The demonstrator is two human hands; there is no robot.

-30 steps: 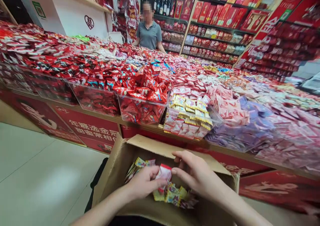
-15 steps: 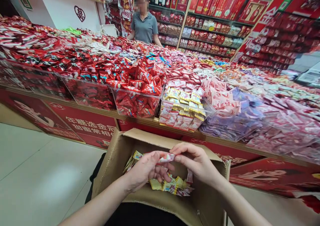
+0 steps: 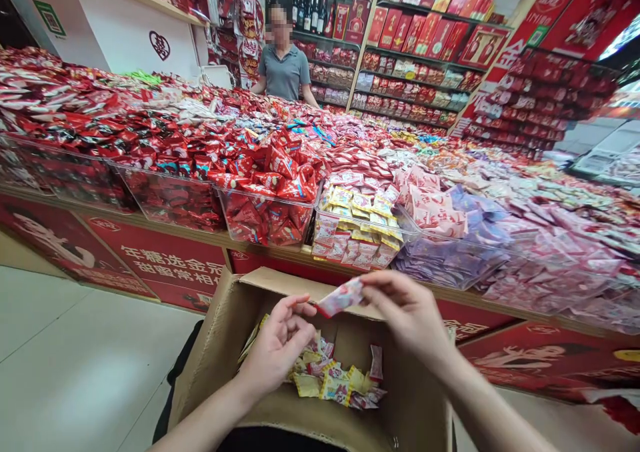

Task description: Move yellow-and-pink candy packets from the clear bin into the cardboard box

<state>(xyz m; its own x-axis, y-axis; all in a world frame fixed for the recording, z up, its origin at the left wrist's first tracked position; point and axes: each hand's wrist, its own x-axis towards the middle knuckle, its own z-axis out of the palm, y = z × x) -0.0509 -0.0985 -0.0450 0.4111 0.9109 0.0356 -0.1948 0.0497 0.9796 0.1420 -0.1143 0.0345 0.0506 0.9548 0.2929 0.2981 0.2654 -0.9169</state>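
Note:
My right hand (image 3: 407, 315) pinches the right end of a small wrapped candy (image 3: 343, 297), white and pink with a red edge, above the carton. Beside the candy's left end is my left hand (image 3: 283, 339), fingers loosely bent and apart, with nothing gripped in it. Both hands are over an open cardboard box (image 3: 203, 365). Inside lie several loose yellow and pink wrapped candies (image 3: 336, 389), partly hidden by my left hand.
Beyond the box, a counter holds clear bins of sweets: red packets (image 3: 273, 215), yellow and pink candies (image 3: 357, 229), and purple packets (image 3: 440, 259). A person in a grey shirt (image 3: 284, 72) stands behind it. Shelves (image 3: 400, 69) of red boxes line the back.
My left hand has come off the candy and shifted slightly left and down. My right hand has moved right and up with the candy, now showing its flat side.

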